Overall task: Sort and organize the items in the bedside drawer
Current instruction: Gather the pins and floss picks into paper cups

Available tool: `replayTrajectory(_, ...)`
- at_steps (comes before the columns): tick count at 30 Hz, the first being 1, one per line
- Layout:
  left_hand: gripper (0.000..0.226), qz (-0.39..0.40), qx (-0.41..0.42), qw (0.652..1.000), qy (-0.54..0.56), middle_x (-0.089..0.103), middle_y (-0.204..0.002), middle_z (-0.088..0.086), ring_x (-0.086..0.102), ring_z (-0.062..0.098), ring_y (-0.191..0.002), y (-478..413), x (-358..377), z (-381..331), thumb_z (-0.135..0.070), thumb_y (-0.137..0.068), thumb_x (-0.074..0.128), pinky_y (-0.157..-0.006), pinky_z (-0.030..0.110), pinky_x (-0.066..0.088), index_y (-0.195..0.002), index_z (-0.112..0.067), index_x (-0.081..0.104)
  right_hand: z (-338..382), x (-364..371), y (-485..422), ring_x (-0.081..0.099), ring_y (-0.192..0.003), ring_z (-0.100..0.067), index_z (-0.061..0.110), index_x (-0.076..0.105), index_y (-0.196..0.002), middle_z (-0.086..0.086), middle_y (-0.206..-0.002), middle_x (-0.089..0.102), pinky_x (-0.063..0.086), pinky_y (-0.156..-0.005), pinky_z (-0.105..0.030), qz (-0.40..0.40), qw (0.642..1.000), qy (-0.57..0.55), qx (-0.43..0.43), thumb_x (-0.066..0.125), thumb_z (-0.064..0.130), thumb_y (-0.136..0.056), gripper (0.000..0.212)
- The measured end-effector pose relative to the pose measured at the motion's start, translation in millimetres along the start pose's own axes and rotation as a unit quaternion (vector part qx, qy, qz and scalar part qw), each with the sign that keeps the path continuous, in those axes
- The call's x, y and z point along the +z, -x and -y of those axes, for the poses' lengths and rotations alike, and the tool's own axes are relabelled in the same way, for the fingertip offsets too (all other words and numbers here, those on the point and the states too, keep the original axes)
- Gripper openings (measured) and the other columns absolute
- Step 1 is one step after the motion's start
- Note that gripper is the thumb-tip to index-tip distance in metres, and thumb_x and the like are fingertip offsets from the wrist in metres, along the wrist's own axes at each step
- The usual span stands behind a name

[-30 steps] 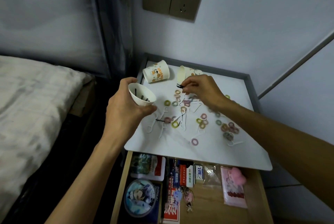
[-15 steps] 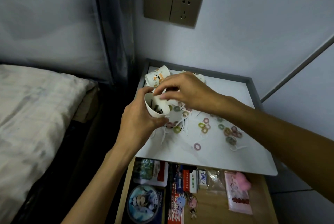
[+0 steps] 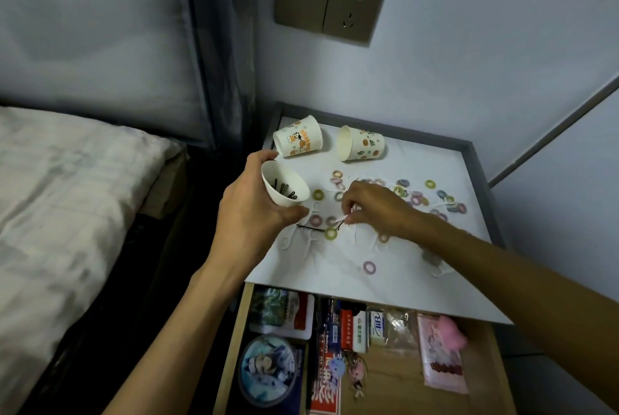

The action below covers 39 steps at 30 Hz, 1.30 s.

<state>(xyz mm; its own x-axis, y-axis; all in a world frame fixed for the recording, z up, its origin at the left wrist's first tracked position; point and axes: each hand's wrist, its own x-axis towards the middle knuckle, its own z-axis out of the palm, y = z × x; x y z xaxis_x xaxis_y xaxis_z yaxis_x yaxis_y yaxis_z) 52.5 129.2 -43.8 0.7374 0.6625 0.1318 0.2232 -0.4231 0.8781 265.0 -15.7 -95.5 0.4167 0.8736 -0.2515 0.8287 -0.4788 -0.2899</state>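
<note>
One risk: our left hand (image 3: 248,213) grips the cup (image 3: 269,175) tilted, so hairpins (image 3: 284,188) could spill while our right hand (image 3: 371,207) pinches something thin.

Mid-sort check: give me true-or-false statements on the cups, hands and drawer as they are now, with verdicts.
1. The left hand holds a white cup with black hairpins inside. True.
2. The bear-print cup and the flower-print cup stand upright. False: both lie on their sides.
3. The drawer is shut. False: it is pulled open, items inside.
4. A loose hairpin lies on the white top near the held cup. True.
5. The right hand reaches into the drawer. False: it pinches a small item above the top, among hair ties.
</note>
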Motion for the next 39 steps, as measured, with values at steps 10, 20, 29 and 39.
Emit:
replayTrajectory(10, 0.081, -0.005, 0.000, 1.000, 0.005, 0.056, -0.096, -0.018, 0.054, -0.003, -0.083, -1, 1, 0, -0.019, -0.063, 0.090, -0.064, -0.001, 0.038, -0.131, -0.026, 0.048, -14, -11, 17, 0.058, -0.094, -0.014, 0.019, 0.063, -0.113, 0.003, -0.111, 0.060, 0.044, -0.079, -0.028, -0.082, 0.993, 0.033, 0.077, 0.069, 0.025, -0.090, 0.024)
replayTrajectory(20, 0.081, -0.058, -0.013, 0.998, 0.010, 0.057, -0.095, -0.019, 0.055, -0.008, -0.084, -8, -20, 5, -0.025, -0.062, 0.092, -0.063, 0.002, 0.040, -0.131, -0.027, 0.050, 12, 9, 6, 0.058, -0.093, -0.017, 0.011, 0.071, -0.091, -0.001, -0.098, 0.064, 0.040, -0.073, -0.025, -0.051, 0.995, 0.060, -0.060, 0.069, 0.015, -0.088, 0.005)
replayTrajectory(29, 0.079, -0.091, -0.021, 0.996, 0.010, 0.054, -0.092, -0.021, 0.056, 0.007, -0.093, -13, -31, 7, -0.026, -0.061, 0.092, -0.068, 0.008, 0.040, -0.129, -0.025, 0.051, 41, -10, 6, 0.060, -0.084, -0.011, 0.015, 0.071, -0.102, 0.003, -0.091, 0.065, 0.045, -0.075, -0.024, -0.132, 0.991, -0.027, -0.009, 0.069, 0.020, -0.089, 0.013)
replayTrajectory(39, 0.084, -0.116, -0.029, 0.993, 0.010, 0.062, -0.110, -0.001, 0.059, 0.020, -0.102, -17, -46, 14, -0.029, -0.057, 0.092, -0.082, 0.031, 0.048, -0.129, -0.021, 0.051, 75, 35, -6, 0.064, -0.089, -0.022, 0.016, 0.071, -0.093, -0.004, -0.096, 0.066, 0.051, -0.074, -0.034, -0.078, 0.996, -0.030, 0.022, 0.069, 0.024, -0.090, 0.009)
